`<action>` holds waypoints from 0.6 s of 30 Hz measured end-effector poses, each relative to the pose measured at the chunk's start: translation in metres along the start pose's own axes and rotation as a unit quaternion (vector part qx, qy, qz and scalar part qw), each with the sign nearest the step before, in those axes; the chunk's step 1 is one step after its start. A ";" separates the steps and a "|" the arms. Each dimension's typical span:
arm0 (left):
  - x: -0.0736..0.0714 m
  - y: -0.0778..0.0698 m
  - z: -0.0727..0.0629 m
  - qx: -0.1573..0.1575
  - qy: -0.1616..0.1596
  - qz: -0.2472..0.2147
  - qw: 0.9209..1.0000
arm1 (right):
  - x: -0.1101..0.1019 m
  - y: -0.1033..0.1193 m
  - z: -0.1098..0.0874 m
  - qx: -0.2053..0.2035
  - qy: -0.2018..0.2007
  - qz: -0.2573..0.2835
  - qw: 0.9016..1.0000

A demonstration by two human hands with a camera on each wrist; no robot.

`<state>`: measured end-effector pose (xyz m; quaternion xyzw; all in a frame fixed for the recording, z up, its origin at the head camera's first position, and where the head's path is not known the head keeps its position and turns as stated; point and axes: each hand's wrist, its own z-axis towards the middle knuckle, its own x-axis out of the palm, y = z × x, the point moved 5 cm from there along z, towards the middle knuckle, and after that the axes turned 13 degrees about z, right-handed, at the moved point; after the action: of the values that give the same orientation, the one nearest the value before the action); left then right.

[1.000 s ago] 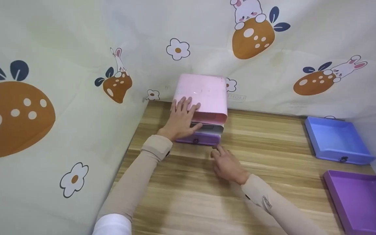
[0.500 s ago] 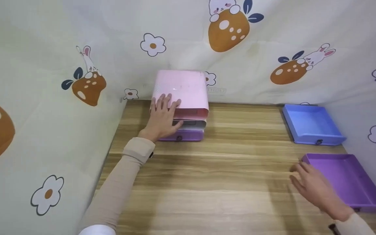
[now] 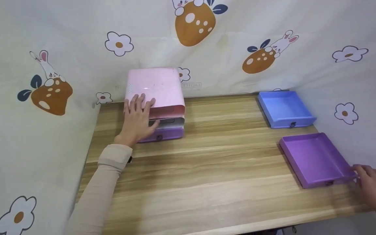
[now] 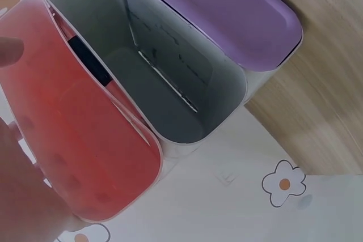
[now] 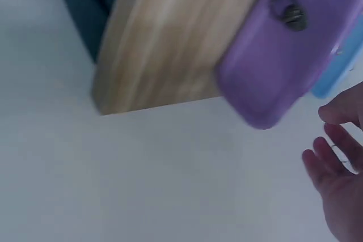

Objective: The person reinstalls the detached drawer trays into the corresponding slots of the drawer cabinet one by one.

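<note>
My left hand [image 3: 137, 122] rests with spread fingers on the top of a pink drawer cabinet [image 3: 157, 85] at the back left. Below the pink section is a grey section [image 3: 175, 123]; both are hollow in the left wrist view. A purple drawer [image 3: 171, 133] fills the bottom slot. Over at the right, my right hand [image 3: 374, 187] is beside the front right corner of a loose purple drawer [image 3: 315, 156]. In the right wrist view its fingers are loosely bent, a small gap away from that drawer's front, which bears a ring pull [image 5: 295, 18].
Behind the loose purple drawer lies a blue drawer [image 3: 286, 109], its ring pull facing front. Both sit on a wooden table [image 3: 214, 176] near its right side. Printed fabric [image 3: 227, 75] hangs along the back and sides. The table's front edge shows at the bottom.
The right hand has moved from near the cabinet, rightward past the loose purple drawer, to its front right corner. The left hand stays on the cabinet. The head view has shifted right.
</note>
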<state>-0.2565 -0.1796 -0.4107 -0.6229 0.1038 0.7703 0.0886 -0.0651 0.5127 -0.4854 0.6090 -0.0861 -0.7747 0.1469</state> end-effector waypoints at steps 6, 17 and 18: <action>0.001 0.006 -0.005 -0.009 0.003 -0.003 1.000 | 0.013 -0.008 0.005 -0.048 0.000 -0.020 0.999; -0.001 0.000 -0.003 -0.006 -0.007 0.010 1.000 | 0.017 -0.019 0.004 -0.107 -0.040 -0.031 0.993; -0.002 0.001 -0.003 -0.008 -0.008 0.011 1.000 | 0.016 -0.020 0.006 -0.098 -0.039 -0.033 0.994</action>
<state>-0.2531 -0.1812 -0.4096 -0.6165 0.1042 0.7767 0.0761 -0.0769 0.5262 -0.5050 0.5634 0.0044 -0.8071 0.1767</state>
